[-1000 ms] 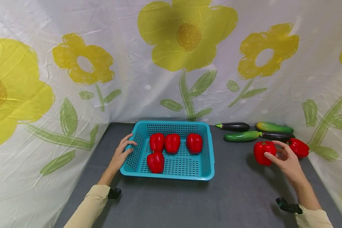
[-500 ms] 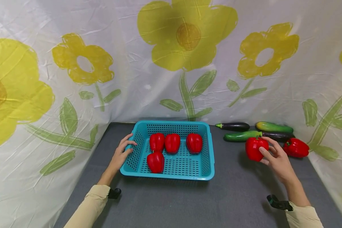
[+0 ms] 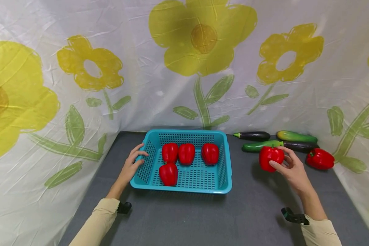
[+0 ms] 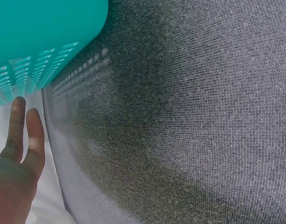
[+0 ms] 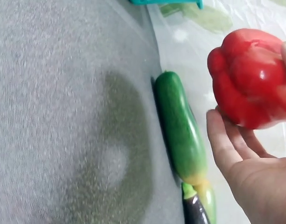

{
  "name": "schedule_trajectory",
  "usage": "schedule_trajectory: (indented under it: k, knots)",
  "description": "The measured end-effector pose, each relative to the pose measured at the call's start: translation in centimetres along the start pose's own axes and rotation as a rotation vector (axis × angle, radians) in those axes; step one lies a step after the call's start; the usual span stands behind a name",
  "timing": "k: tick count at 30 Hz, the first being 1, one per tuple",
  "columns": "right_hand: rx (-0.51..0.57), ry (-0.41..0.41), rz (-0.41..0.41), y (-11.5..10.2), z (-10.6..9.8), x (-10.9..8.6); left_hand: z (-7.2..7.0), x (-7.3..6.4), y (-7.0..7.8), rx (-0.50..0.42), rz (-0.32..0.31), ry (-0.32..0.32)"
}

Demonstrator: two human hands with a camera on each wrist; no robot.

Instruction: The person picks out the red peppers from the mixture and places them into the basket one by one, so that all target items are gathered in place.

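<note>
My right hand point(image 3: 292, 171) grips a red bell pepper point(image 3: 270, 159) above the dark table, to the right of the blue basket point(image 3: 184, 191). In the right wrist view, the same bell pepper point(image 5: 252, 77) has the fingers below it and the thumb at its upper right side. At the basket's left rim is my left hand point(image 3: 128, 169), its fingertips over the edge. Two fairly straight fingers point(image 4: 35, 135) show beside the basket's slotted outer wall point(image 4: 35, 65) in the left wrist view. Inside the basket lie several red bell peppers point(image 3: 186, 154), three of them along the back half.
Another red bell pepper point(image 3: 319, 159) lies at the table's right edge. Behind the held pepper are a cucumber-like green vegetable point(image 3: 258, 146), a yellow-green one point(image 3: 296, 136) and two eggplants point(image 3: 255, 136). A flowered white sheet point(image 3: 160, 102) hangs along the back.
My right hand has carried the bell pepper leftward and slightly up in the head view, away from the pepper at the right edge. The left hand and basket stay in place.
</note>
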State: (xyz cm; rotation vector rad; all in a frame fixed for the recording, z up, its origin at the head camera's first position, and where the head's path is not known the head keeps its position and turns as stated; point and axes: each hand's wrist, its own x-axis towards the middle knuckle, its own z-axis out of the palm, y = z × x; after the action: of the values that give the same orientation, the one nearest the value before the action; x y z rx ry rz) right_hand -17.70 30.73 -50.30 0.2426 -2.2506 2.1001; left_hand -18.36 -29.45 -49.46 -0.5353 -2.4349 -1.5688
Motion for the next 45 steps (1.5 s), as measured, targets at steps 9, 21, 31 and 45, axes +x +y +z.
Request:
schedule_trajectory:
  k: [9,21,31,45]
  knots:
    - [-0.154,0.048,0.003,-0.5,1.3,0.4,0.1,0.0,0.7,0.003,-0.02,0.0]
    - [-0.158,0.015,-0.038,-1.8,3.2,1.5,0.1,-0.1,-3.2,0.008,-0.013,0.026]
    - [-0.107,-0.036,-0.101,-2.5,4.9,2.6,0.2,0.0,-2.5,0.009,-0.024,0.025]
    - [-0.008,-0.078,-0.107,-4.1,7.4,3.9,0.1,-0.1,-3.9,-0.009,-0.003,0.034]
